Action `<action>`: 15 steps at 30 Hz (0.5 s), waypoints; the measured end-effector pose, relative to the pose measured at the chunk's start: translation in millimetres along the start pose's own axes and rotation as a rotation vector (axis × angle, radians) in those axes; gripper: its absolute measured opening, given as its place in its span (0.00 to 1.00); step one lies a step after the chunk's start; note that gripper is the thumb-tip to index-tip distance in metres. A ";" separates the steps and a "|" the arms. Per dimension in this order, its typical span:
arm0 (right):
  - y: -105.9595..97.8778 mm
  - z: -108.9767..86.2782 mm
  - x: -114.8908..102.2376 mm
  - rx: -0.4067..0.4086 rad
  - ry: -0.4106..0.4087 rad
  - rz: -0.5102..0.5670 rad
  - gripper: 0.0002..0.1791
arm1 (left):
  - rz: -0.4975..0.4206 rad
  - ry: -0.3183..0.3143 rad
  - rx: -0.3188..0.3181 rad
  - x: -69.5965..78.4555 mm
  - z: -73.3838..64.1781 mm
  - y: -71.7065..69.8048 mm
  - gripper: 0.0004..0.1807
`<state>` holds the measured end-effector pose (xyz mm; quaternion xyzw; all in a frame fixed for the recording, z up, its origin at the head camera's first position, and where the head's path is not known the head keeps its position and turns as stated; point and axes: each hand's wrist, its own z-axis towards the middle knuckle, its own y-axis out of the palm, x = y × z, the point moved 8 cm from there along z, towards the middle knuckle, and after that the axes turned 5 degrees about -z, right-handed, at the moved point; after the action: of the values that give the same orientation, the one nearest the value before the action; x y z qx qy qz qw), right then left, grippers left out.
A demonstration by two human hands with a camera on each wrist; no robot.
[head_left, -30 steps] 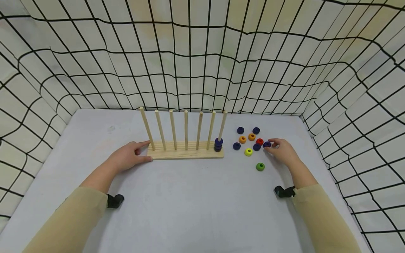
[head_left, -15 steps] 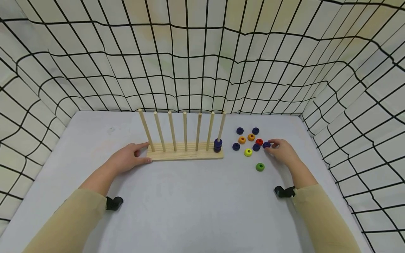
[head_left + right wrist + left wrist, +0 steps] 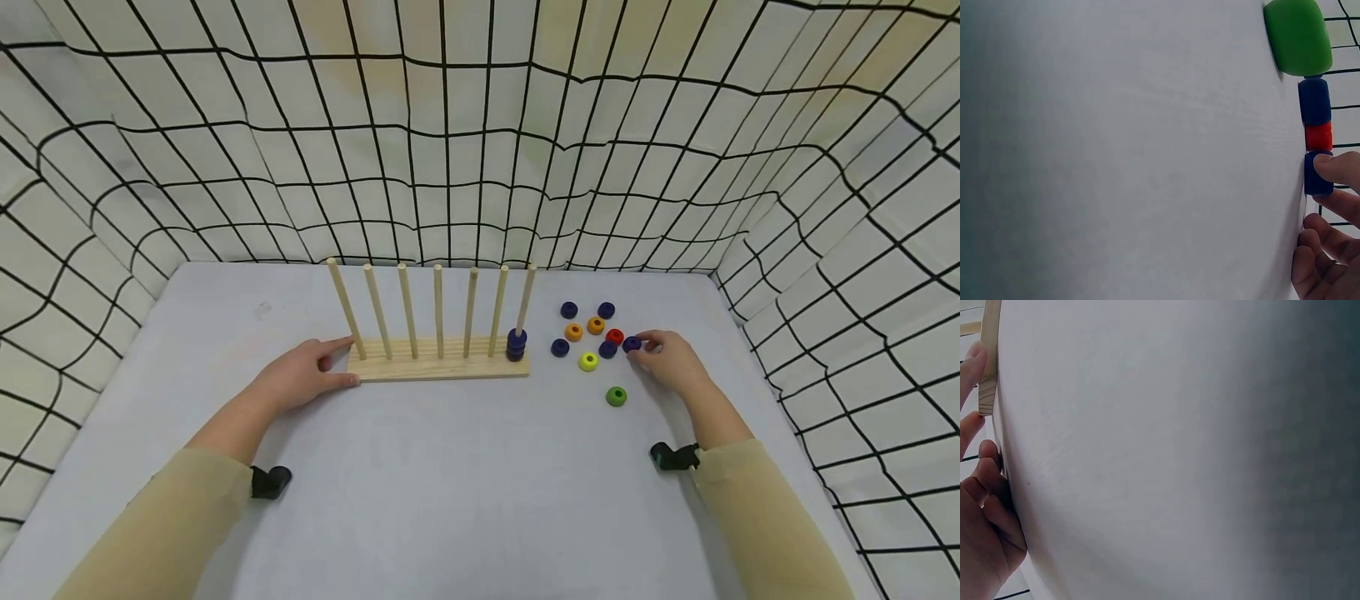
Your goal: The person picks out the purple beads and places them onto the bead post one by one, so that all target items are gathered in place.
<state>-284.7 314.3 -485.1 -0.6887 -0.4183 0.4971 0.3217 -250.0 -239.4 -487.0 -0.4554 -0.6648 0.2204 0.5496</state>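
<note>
My left hand (image 3: 303,372) holds the left end of a wooden peg board (image 3: 442,367), thumb at its front edge and index finger at the end. In the left wrist view the thumb (image 3: 974,362) lies against the board's edge (image 3: 990,356), the other fingers curled below. Several upright pegs rise from the board; dark blue beads (image 3: 517,343) are stacked on the rightmost. To the right, my right hand (image 3: 671,362) pinches a dark blue bead (image 3: 632,343) between thumb and finger. The right wrist view has this blue bead (image 3: 1318,173) on the table, beside a red one (image 3: 1318,136).
Loose beads lie right of the board: a green one (image 3: 617,397) nearest the front, a yellow one (image 3: 588,362), two orange ones (image 3: 573,332), a red one (image 3: 615,337) and several dark blue ones (image 3: 569,310). White walls with black netting (image 3: 450,158) enclose the white table (image 3: 450,483).
The view has tipped very slightly between the first frame and the second. Both hands, the board and the beads keep their places.
</note>
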 end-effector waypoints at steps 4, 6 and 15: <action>0.3 1.2 -0.1 0.008 -0.006 -0.001 0.29 | -0.002 -0.003 -0.006 -1.2 -0.3 0.2 0.50; -0.4 1.1 0.0 0.012 -0.013 -0.001 0.29 | 0.000 -0.004 -0.007 -1.2 -0.4 0.5 0.50; -3.9 -1.7 -0.2 0.049 -0.028 0.003 0.29 | 0.010 0.005 -0.006 0.9 -0.9 0.5 0.49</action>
<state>-284.1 315.7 -481.1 -0.6743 -0.4092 0.5174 0.3319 -249.1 -238.6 -486.6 -0.4608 -0.6619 0.2201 0.5487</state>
